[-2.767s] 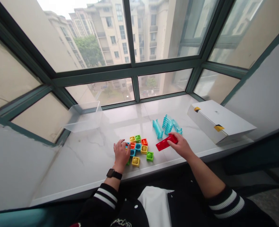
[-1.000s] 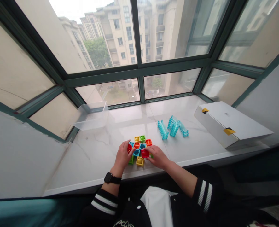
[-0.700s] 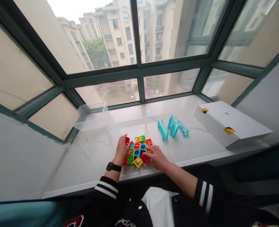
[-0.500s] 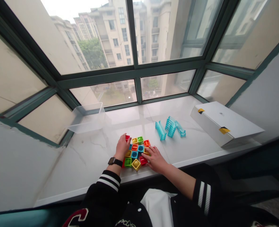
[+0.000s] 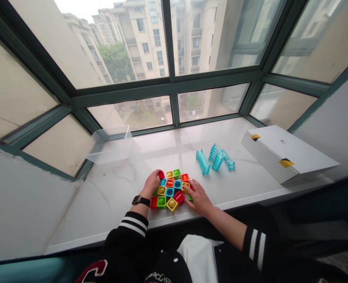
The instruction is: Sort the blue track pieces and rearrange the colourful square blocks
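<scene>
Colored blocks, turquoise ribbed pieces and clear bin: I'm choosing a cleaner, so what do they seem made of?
Colored blocks: probably hard plastic, fairly glossy, judging by the bright, even color and molded look.
Turquoise ribbed pieces: likely tinted translucent plastic, since light passes through them.
Clear bin: likely thin plastic with a slightly milky finish; what stands behind it shows through.

A white, grey-veined sill [image 5: 150, 151] is occupied at the near middle by bunched coloured blocks [image 5: 170, 192]. A clear tub [image 5: 107, 152] is set far left, turquoise ribbed pieces [image 5: 216, 158] are laid right of centre, and a white box [image 5: 291, 153] is placed at the right.
</scene>
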Demonstrator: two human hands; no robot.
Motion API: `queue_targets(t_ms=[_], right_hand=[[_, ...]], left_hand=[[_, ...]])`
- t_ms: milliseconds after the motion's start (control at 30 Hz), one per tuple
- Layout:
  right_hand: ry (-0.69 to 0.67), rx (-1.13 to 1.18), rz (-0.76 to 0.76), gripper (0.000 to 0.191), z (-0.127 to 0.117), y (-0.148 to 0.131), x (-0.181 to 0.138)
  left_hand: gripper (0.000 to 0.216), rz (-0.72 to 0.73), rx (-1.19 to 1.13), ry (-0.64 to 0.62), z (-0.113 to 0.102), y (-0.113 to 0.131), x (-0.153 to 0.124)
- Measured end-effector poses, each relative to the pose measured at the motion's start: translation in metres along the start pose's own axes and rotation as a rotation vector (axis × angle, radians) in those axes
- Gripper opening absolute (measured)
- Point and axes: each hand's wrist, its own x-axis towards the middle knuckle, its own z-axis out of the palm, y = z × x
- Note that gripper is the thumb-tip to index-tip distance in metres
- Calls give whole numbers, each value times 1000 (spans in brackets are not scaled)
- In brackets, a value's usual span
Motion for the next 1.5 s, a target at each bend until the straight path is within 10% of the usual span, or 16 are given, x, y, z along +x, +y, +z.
queue_targets(t_ms=[800, 1167, 1500], right_hand=[[5, 122, -106, 62, 22, -21, 30], [170, 242, 42, 47, 5, 36, -5], [149, 241, 55, 46, 6, 36, -7]], left_hand=[[38, 61, 163, 268, -12, 6, -47], [76, 196, 349, 58, 42, 94, -111], [73, 95, 410, 5, 30, 75, -106]])
